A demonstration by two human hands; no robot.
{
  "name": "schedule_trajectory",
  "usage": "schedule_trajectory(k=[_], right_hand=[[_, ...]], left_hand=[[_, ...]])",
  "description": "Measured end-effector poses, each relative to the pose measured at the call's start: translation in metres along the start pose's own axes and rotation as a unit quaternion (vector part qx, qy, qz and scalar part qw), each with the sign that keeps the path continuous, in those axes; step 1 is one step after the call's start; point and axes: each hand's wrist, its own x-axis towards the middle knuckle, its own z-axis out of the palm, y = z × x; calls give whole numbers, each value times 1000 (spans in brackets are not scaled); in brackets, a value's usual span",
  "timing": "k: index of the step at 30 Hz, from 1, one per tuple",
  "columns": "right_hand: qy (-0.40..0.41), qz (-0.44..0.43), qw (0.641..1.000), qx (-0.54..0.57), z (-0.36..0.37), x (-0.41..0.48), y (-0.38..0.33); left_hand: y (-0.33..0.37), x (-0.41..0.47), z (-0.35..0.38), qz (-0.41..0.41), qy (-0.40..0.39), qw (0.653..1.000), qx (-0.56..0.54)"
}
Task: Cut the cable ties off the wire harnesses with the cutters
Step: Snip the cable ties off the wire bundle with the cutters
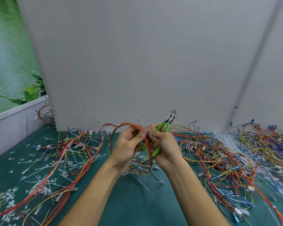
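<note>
My left hand grips a looped wire harness of red, yellow and orange wires, raised above the table at centre. A white cable tie sticks up from the bundle just above my left thumb. My right hand holds green-handled cutters, their steel jaws pointing up and to the right, away from the tie. The right fingertips also pinch the harness beside a clear connector. The two hands touch each other around the bundle.
A green mat covers the table. Loose wire harnesses and cut white tie scraps lie to the left; a dense tangle of harnesses fills the right. A grey partition stands right behind the work area.
</note>
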Motion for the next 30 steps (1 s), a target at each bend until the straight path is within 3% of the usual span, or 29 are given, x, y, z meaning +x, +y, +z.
schedule_trajectory(k=[5, 9, 23, 30], right_hand=[[-17, -14, 1000, -7, -3, 1, 0], [16, -36, 998, -39, -9, 3, -8], [3, 29, 995, 96, -5, -1, -12], [74, -2, 989, 131, -21, 9, -24]], left_hand=[[-1, 0, 0, 12, 0, 1000, -1], [-6, 2, 6, 24, 49, 998, 8], [-7, 3, 17, 4, 119, 986, -121], [-2, 5, 14, -7, 106, 982, -159]])
